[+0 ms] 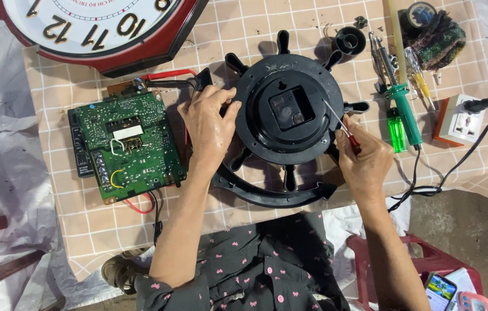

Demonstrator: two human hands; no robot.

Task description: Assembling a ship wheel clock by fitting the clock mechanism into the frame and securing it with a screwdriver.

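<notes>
The desk (83,230), spread with a beige checked cloth, carries a round black plastic clock back (290,109) with spoke-like tabs, lying face down between the two hands. The left hand (209,124) rests flat on its rim, fingers spread and pressing rather than closed around anything; if that pressure eases, the casing could turn or slide under the tool. Outward of that hand lies a green printed circuit board (126,144) with red and black wires; a shifted casing could drag those leads.

The right hand (365,164) is clenched on a slim red-handled screwdriver (339,124), whose tip points at the square black clock movement (290,109) in the casing's centre. The shaft stands at a slant, so the tip may jump off and scratch the movement or jab the bracing fingers. Beyond the right grip lie a green-handled soldering iron (406,115), a green lighter (396,129) and a white socket block (461,120) with a black cable (428,187) near the wrist; a snagged cable could pull them.
</notes>
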